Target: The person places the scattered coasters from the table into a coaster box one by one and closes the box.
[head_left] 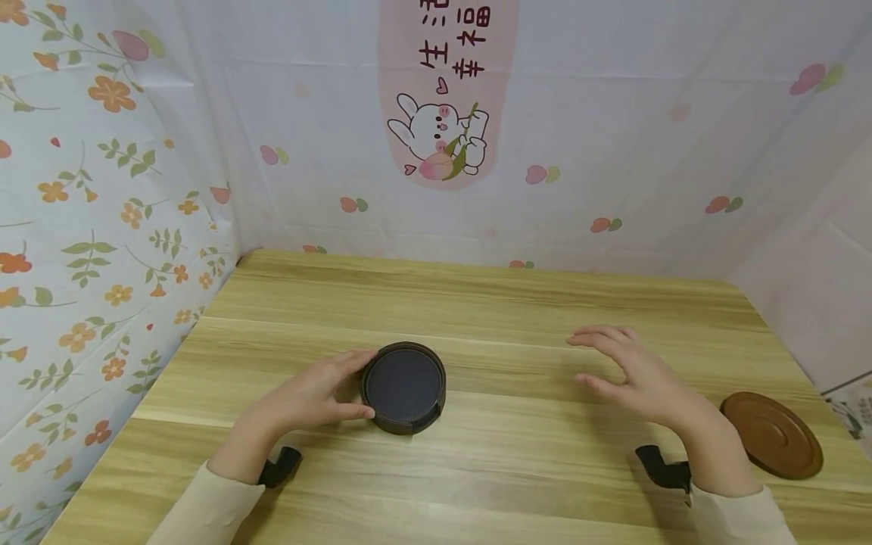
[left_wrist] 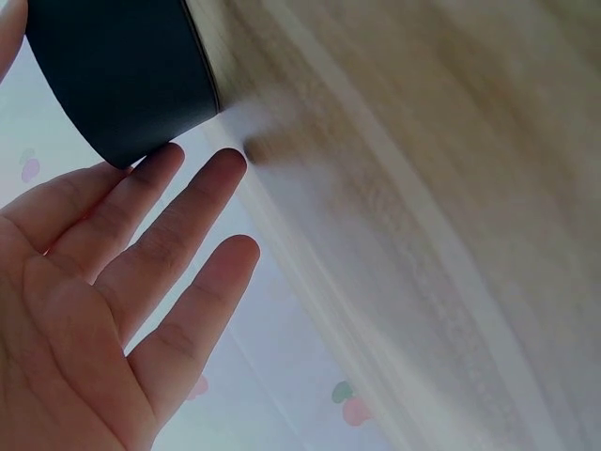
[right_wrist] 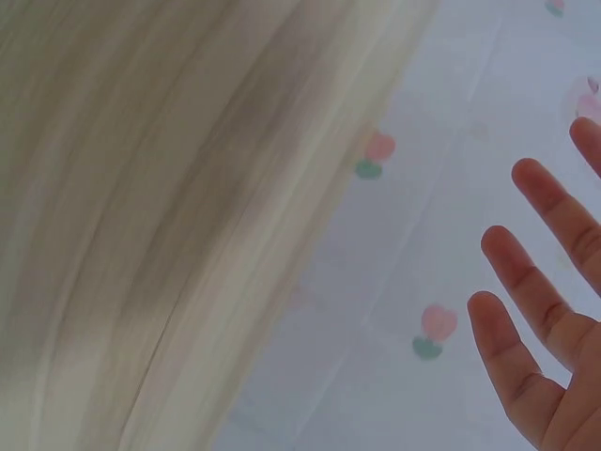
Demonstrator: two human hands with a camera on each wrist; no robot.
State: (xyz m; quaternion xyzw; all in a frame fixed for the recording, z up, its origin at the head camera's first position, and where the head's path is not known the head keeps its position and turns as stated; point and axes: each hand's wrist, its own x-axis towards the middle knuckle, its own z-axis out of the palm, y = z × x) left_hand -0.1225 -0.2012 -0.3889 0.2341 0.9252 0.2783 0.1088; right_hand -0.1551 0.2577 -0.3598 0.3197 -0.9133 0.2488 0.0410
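Note:
A round dark coaster holder (head_left: 403, 386) with stitched trim and a gap in its rim stands on the table, left of the middle. Its inside looks dark and flat. My left hand (head_left: 309, 397) touches its left side, thumb on the near edge and fingertips on the far edge. In the left wrist view, the left hand (left_wrist: 103, 272) has rather straight fingers, some against the dark curved wall (left_wrist: 131, 75) and others apart from it. Over the right part of the table hovers my right hand (head_left: 630, 375), empty, with fingers and thumb spread. The right wrist view shows its loose fingers (right_wrist: 516, 268).
A brown round disc (head_left: 783, 439) with a ring pattern lies at the right, partly behind my right forearm. Black camera mounts (head_left: 661, 469) sit at both wrists. A printed cloth (head_left: 579, 136) hangs behind the wooden table (head_left: 504, 469), and a floral one (head_left: 88, 272) at the left.

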